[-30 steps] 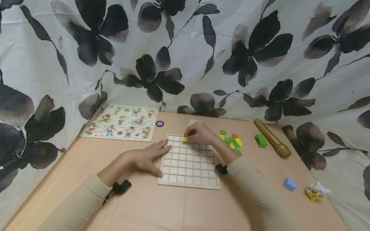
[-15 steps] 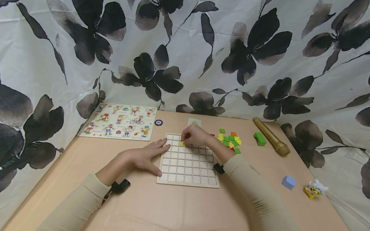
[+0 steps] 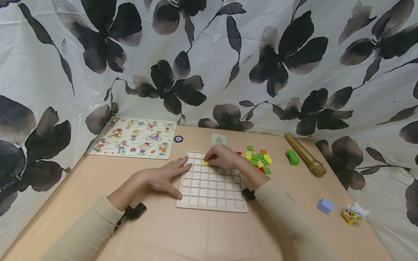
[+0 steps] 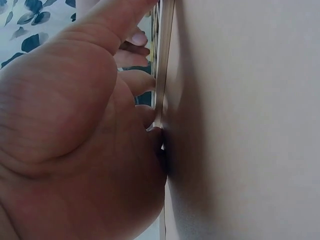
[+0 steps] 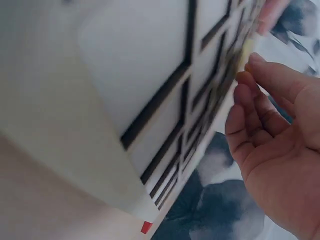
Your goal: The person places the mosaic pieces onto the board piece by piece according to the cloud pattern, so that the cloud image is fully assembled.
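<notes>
A wooden grid board [image 3: 211, 203] with rows of square cells lies flat on the table. My left hand [image 3: 163, 177] rests along its left edge, fingers stretched out and thumb near the lower left corner; in the left wrist view the palm [image 4: 65, 135] stands beside the board's edge. Over the upper rows, my right hand [image 3: 223, 156] pinches a small yellow tile [image 3: 205, 163] between thumb and fingertips, low at the grid. The right wrist view shows those fingertips together by the blurred yellow tile [image 5: 246, 49]; the curled fingers partly cover it.
Right of the board lies a loose pile of green, yellow, orange and red tiles [image 3: 260, 156]. A small card [image 3: 218, 139] sits behind it. Farther right are a green arch block [image 3: 292, 157], gold microphone-shaped object [image 3: 305, 154], blue block [image 3: 324, 206] and small toy [image 3: 354, 213]. A picture board [image 3: 134, 137] stands back left.
My right hand has moved slightly toward me and down with the yellow tile, from the top row to the row below. The card behind is now uncovered. My left hand stays put.
</notes>
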`<state>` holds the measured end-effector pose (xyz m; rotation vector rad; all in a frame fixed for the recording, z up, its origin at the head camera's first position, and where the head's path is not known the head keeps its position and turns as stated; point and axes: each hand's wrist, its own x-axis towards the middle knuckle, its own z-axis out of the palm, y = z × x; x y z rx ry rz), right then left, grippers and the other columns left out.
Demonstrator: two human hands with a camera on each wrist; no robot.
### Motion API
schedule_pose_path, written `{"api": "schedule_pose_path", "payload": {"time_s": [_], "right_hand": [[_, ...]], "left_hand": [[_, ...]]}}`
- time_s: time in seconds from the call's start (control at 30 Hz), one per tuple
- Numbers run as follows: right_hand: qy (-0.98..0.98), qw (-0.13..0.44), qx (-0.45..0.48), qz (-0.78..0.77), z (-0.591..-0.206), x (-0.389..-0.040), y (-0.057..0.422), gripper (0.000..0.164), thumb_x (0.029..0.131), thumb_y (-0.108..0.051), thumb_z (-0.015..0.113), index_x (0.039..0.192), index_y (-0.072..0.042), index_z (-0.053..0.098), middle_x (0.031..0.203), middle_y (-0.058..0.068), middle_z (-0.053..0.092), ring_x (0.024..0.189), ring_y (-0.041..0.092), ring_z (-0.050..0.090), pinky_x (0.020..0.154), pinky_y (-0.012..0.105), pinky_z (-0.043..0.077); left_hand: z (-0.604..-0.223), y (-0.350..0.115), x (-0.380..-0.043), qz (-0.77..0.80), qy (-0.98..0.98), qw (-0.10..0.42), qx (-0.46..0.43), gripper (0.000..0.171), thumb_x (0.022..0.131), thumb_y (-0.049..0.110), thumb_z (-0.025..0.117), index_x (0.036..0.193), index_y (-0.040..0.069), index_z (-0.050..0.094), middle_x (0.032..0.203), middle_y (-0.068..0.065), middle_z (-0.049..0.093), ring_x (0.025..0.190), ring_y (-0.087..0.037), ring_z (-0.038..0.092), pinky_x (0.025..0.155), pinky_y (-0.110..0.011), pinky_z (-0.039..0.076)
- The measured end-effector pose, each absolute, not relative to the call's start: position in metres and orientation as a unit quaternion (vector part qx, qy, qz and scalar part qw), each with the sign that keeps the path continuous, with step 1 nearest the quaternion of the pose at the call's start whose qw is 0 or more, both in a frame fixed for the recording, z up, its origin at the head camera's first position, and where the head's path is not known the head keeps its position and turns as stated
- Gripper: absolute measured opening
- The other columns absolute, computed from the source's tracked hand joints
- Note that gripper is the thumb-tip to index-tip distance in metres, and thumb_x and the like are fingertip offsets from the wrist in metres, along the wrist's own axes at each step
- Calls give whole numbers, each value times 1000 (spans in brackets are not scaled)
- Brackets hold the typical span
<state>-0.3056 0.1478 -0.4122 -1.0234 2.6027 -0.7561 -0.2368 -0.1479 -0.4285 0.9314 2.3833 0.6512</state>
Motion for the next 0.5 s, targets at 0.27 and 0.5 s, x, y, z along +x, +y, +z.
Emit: {"api": "schedule_pose_path", "payload": {"time_s": [0.27,0.5], "right_hand": [[901,23,-302,-310,-394,-286,188,38,97,-16,75,134,-9,70,129,12,70,101,24,65,84,39,57],[918,-59,-191,-342,-384,-287,243,48,99,-23,74,145,-13,61,141,11,62,117,33,62,95,52,55]], "left_hand": [[-429,-147,-236,238,875,249,339,115,82,57,83,168,17,17,177,-8,-8,162,-37,-8,129,-61,4],[-428,-147,-236,240,874,249,341,116,82,57,83,168,17,17,177,-8,-9,162,-37,-8,129,-61,4]]}}
